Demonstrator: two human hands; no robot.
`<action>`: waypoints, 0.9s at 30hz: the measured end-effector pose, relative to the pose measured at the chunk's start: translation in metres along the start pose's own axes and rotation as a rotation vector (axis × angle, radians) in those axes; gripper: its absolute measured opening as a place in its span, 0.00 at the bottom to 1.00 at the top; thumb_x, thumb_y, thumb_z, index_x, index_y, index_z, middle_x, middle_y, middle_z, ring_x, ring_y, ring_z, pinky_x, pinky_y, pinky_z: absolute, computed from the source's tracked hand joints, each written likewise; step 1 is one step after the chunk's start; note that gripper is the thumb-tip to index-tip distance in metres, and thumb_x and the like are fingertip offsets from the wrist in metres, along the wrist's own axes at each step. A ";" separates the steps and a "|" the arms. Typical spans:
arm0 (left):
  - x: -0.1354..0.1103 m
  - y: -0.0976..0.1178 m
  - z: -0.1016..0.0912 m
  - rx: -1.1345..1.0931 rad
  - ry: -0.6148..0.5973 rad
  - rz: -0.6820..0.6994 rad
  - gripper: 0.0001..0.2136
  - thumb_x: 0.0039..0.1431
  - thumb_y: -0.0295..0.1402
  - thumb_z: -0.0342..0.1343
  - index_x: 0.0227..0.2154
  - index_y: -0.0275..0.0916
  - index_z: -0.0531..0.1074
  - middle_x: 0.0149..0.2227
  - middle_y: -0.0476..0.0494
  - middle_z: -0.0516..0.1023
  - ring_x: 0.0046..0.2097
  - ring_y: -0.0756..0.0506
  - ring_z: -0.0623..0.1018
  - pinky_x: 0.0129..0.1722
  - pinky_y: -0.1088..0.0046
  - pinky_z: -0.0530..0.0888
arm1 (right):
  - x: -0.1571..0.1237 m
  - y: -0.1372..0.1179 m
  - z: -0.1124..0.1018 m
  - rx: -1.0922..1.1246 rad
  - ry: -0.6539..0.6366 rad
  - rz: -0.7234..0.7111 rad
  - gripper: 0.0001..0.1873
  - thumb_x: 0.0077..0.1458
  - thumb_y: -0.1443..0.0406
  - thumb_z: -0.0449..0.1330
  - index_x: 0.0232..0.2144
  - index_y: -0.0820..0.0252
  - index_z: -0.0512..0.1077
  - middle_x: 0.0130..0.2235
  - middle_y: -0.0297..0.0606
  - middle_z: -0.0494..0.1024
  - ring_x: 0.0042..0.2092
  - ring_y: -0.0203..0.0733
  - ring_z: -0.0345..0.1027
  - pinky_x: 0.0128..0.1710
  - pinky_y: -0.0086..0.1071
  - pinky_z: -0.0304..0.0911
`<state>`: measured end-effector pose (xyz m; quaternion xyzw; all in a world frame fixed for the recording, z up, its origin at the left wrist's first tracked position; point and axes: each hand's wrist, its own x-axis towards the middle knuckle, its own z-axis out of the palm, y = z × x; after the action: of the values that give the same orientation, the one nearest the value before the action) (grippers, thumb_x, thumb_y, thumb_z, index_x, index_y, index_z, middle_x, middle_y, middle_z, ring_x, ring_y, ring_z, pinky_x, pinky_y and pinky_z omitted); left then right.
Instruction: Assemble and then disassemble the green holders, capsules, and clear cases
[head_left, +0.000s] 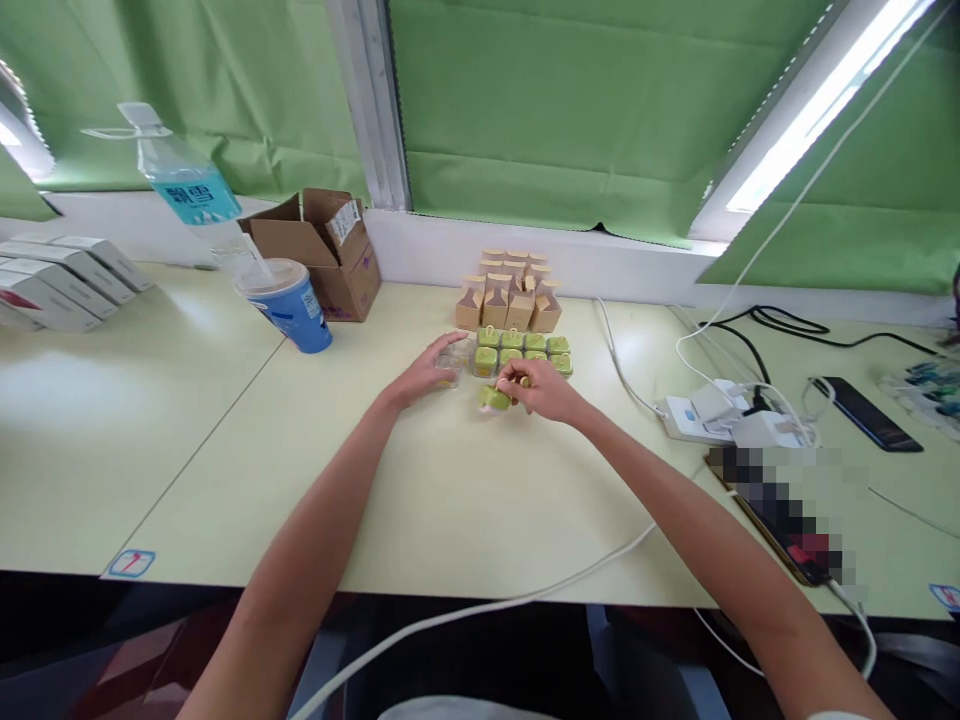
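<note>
the pale table (225,450) carries a grid of green pieces (523,352). behind the grid stand small tan cartons (510,295). left of it the left hand (424,375) lies open, fingers spread, seemingly steadying a clear case (452,362). before the grid the right hand (541,388) clamps one green piece (493,398) in its fingertips.

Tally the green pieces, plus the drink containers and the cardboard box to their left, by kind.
green pieces in the block on the table: 8
green piece in the grip of the right hand: 1
water bottle: 1
blue cup: 1
cardboard box, open: 1
Total: 12
</note>
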<state>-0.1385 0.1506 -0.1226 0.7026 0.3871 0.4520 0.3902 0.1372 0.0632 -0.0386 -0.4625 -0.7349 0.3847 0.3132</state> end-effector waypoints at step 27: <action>0.052 -0.015 0.031 -0.042 0.378 -0.174 0.18 0.52 0.33 0.60 0.47 0.45 0.81 0.55 0.39 0.79 0.58 0.38 0.79 0.70 0.50 0.75 | -0.009 0.035 -0.003 -0.184 0.613 -0.077 0.14 0.73 0.55 0.54 0.38 0.51 0.74 0.46 0.48 0.84 0.54 0.57 0.73 0.59 0.51 0.69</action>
<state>-0.0974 0.1966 -0.1273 0.5610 0.5031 0.5481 0.3628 0.1589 0.0652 -0.0681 -0.5552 -0.6549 0.1470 0.4912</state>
